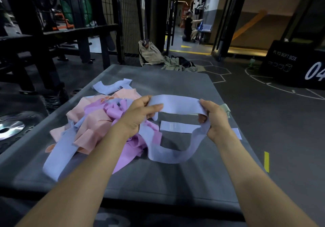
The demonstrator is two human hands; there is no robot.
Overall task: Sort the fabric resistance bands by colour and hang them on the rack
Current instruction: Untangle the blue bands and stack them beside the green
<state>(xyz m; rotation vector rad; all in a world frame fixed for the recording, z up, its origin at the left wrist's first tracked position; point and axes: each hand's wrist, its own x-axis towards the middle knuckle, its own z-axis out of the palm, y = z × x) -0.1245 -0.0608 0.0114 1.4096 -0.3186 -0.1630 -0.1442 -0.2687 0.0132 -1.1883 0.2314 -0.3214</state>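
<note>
Fabric resistance bands point(98, 121) are being sorted: a lavender-blue band point(175, 105) is held taut above the grey mat point(175, 182), pinched by the left hand point(139, 116) and right hand point(215, 119), likely to be set on its colour group near the right edge.

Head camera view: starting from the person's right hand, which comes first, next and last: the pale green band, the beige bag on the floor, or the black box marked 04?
1. Pale green band: right beside the right hand, peeking out behind it on the mat.
2. Beige bag: on the floor beyond the mat's far edge, up and to the left.
3. Black box: far right, on the floor.
The bag and box are close to call.
</note>
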